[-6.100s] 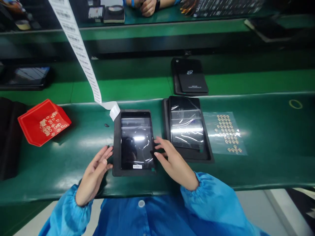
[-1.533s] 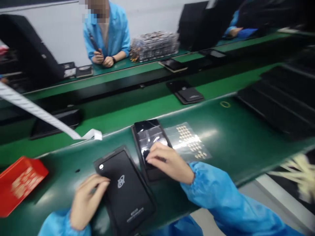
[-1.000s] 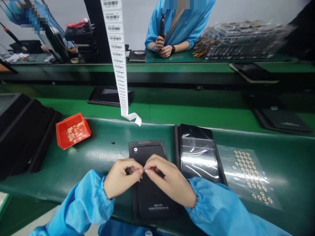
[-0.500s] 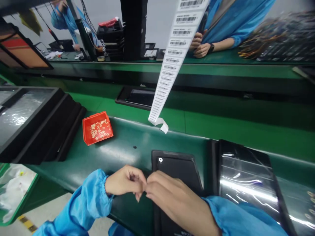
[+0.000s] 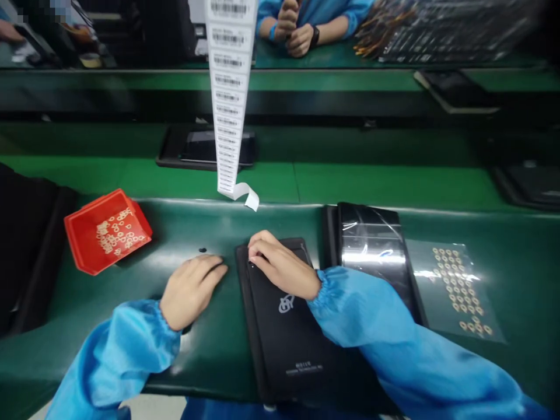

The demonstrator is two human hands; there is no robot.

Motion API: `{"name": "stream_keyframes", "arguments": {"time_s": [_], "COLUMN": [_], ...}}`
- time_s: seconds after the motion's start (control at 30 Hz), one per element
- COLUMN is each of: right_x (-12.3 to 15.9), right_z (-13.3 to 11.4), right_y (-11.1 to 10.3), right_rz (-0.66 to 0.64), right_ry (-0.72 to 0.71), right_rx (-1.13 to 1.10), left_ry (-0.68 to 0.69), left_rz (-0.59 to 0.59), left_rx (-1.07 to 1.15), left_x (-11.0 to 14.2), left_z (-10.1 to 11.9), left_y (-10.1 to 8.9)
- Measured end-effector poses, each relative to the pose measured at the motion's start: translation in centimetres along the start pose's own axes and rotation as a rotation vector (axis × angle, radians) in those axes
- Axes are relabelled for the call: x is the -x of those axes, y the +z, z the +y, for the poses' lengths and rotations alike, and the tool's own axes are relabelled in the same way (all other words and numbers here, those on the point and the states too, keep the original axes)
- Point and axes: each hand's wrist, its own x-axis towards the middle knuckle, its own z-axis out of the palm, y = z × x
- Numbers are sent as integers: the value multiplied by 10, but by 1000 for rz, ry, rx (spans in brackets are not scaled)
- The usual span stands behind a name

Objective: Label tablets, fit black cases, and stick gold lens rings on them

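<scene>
Red plastic forms the small bin (image 5: 81,236) at the left of the frame, with pale rings (image 5: 105,233) loose inside. To its right, the left hand (image 5: 192,291) lies palm down over the dark green mat (image 5: 219,332), fingers extended and thumb apart, nothing visible in it; just beyond is a small black piece (image 5: 202,250). Half a second ago the two hands met at the fingertips; now they are apart, which suggests the right hand is working alone. Above, a strip of barcode labels (image 5: 227,105) hangs, its curled end near the mat's far edge. At lower centre lies the tablet (image 5: 280,338), back up and slightly slanted on a black tray (image 5: 245,294): dark, with a pale looped logo (image 5: 286,303) and small print (image 5: 304,368) low down. The right hand (image 5: 284,265) is bunched at its upper-left corner, fingertips beside a tiny dark spot (image 5: 251,264); whether they grip anything I cannot tell. The white ring visible there earlier is out of sight, hidden or covered. Farther right, a glossy film-covered device (image 5: 371,239) reflects light, and a transparent sheet (image 5: 426,309) bears further rings (image 5: 455,281) in rows.
</scene>
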Motion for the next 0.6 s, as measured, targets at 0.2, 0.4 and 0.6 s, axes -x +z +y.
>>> {"name": "stream_keyframes", "arguments": {"time_s": [0.2, 0.4, 0.6], "right_x": [-2, -3, -4], "right_z": [-4, -4, -10], "right_y": [0, -2, 0], "right_rz": [-36, -49, -104], "right_ry": [-42, -28, 60], "right_rx": [123, 189, 273], "left_ry": [85, 74, 79], "left_rz": [-95, -97, -97], "left_rx": [134, 165, 176], "left_x": [-12, -11, -13], "left_z": [20, 15, 16], "left_y": [43, 42, 43]}}
